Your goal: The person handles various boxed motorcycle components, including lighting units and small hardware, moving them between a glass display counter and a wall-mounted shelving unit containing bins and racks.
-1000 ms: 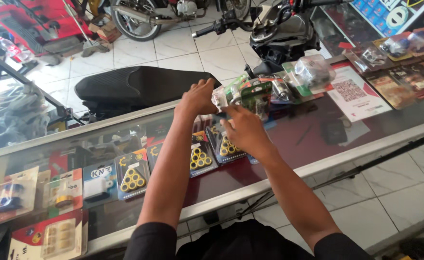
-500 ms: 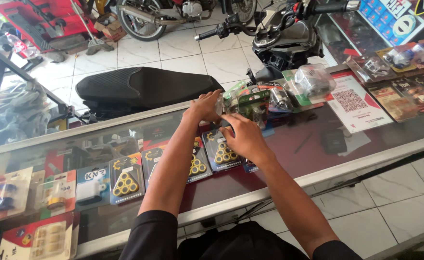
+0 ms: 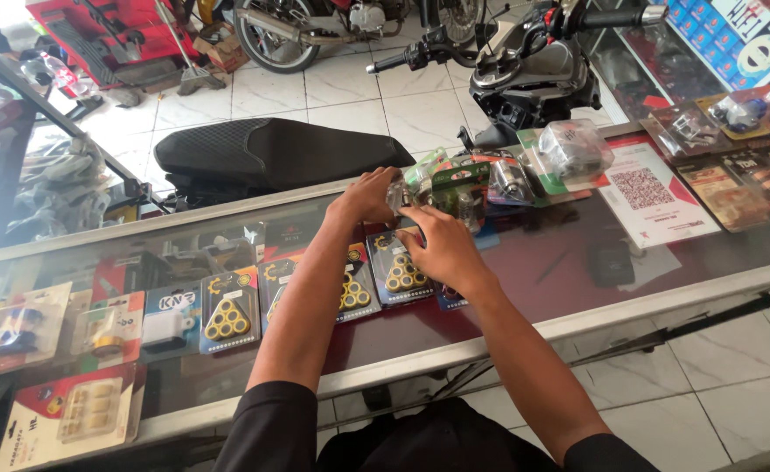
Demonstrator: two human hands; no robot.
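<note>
Both my hands meet over a glass counter (image 3: pixel 577 288). My left hand (image 3: pixel 369 194) grips the left end of a row of clear blister packs with green cards (image 3: pixel 459 181) that stand on the counter top. My right hand (image 3: pixel 437 245) rests palm down just in front of the packs, its fingers touching their near side. A larger clear pack holding a silver part (image 3: pixel 573 150) lies at the right end of the row.
Under the glass lie carded packs of yellow rollers (image 3: pixel 227 310) and other small parts. A white printed sheet with a square code (image 3: pixel 651 197) and more packs (image 3: pixel 743 188) sit at right. Beyond the counter stand a black motorcycle seat (image 3: pixel 271 153) and a motorcycle (image 3: pixel 533 61) on white tiles.
My hands stay on the row of packs; my right hand has dropped a little toward the glass in front of them. The view has shifted slightly.
</note>
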